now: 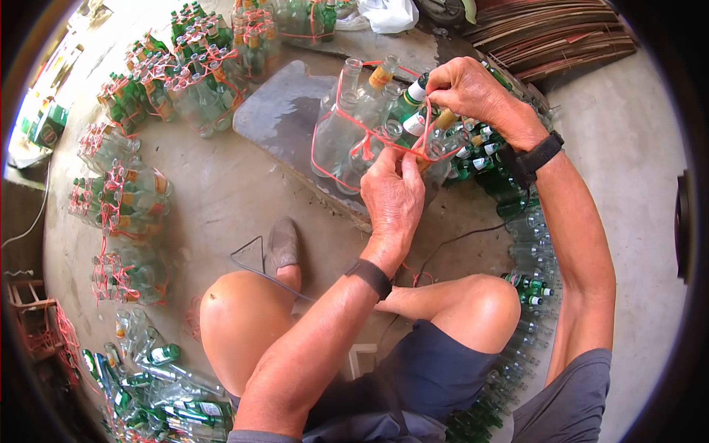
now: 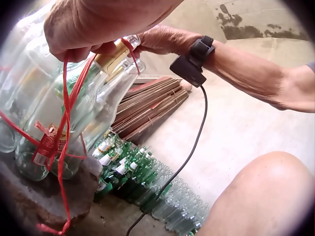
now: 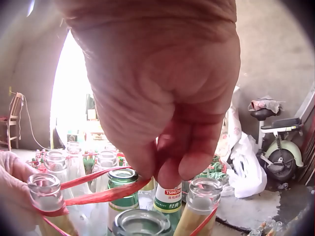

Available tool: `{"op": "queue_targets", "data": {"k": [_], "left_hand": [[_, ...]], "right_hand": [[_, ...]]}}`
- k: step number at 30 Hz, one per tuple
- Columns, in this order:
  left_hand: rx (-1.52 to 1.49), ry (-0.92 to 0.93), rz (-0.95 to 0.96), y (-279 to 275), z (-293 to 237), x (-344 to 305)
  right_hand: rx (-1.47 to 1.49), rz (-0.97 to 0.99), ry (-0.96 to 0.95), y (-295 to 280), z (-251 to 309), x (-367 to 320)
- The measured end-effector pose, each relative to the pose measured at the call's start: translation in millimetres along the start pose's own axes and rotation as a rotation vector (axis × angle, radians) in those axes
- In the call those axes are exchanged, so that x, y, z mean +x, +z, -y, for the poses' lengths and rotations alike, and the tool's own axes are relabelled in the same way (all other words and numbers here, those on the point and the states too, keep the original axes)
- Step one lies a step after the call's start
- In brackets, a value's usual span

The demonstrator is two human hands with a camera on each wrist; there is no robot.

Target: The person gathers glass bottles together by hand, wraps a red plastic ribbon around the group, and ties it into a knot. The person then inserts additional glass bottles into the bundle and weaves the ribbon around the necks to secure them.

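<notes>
A cluster of clear and green bottles [image 1: 336,140] stands on a grey slab [image 1: 277,111], with red twine [image 1: 354,122] around the necks. At the cluster's near side my left hand [image 1: 395,196] pinches the twine between thumb and fingers; in the left wrist view, strands of twine [image 2: 66,113] hang below that hand [image 2: 98,24]. My right hand [image 1: 476,92] is above the bottle necks on the right, its thumb and fingertips pinching a strand. In the right wrist view this hand [image 3: 167,98] holds the red strand [image 3: 108,192] beside a green bottle neck [image 3: 123,189].
Tied bottle bundles [image 1: 133,196] stand on the floor at the left and back. Loose bottles [image 1: 162,399] lie at the lower left. Rows of bottles [image 1: 532,251] line the right side, below stacked brown strips [image 1: 554,37]. A dark cable [image 2: 197,142] hangs from the right wrist.
</notes>
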State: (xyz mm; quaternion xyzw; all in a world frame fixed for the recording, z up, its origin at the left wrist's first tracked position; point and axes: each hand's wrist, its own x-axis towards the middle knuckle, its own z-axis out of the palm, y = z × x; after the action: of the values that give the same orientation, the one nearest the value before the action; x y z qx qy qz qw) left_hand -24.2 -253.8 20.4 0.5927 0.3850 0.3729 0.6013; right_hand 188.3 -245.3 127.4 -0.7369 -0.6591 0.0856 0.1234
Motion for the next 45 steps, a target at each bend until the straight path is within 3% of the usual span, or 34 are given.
{"op": "queue_targets", "data": {"k": [3,6,8,12,21,26,28,33,35,37,39,42,45], "left_hand": [[0.03,-0.007,-0.006,1.3,-0.4,-1.6],[0.06,0.02,-0.032,1.9,3.5,-1.5],[0.068,0.039,-0.05,1.5,6.8,-1.8],[0.123,-0.005,-0.019,-2.5,5.8,-1.7],[0.163,-0.038,0.012,-9.1,0.4,-2.6],[0.233,-0.118,0.019,-15.9,5.7,-4.4],[0.249,-0.195,0.055,-20.8,4.9,-3.5],[0.263,-0.172,0.075,-28.5,-6.4,-6.0],[0.243,-0.173,0.079,-30.8,-8.9,-6.3],[0.244,-0.204,0.119,-35.0,-10.3,-2.4],[0.231,-0.2,0.131,-35.6,-6.9,2.1],[0.212,-0.169,0.145,-37.4,-5.9,5.4],[0.207,-0.108,0.131,-39.5,-10.7,7.8]], "right_hand": [[-0.051,0.073,0.078,-1.8,0.5,6.0],[-0.086,0.075,0.001,-1.2,2.5,10.7],[0.042,0.213,0.247,-4.4,5.5,14.4],[0.036,0.328,0.302,-14.3,19.7,24.4],[-0.224,0.607,0.377,-25.6,43.7,53.9],[-0.387,0.633,0.431,-22.1,55.3,58.5],[-0.341,0.601,0.431,-18.7,48.8,57.4],[-0.218,0.473,0.402,-13.0,32.5,35.1],[-0.283,0.172,-0.022,0.3,11.1,21.4],[-0.076,0.146,0.159,-6.2,47.2,-7.1],[-0.178,-0.04,0.077,9.8,54.3,-38.3],[-0.2,-0.146,0.094,33.8,73.0,-64.2],[-0.052,-0.256,0.172,48.0,78.2,-73.7]]}}
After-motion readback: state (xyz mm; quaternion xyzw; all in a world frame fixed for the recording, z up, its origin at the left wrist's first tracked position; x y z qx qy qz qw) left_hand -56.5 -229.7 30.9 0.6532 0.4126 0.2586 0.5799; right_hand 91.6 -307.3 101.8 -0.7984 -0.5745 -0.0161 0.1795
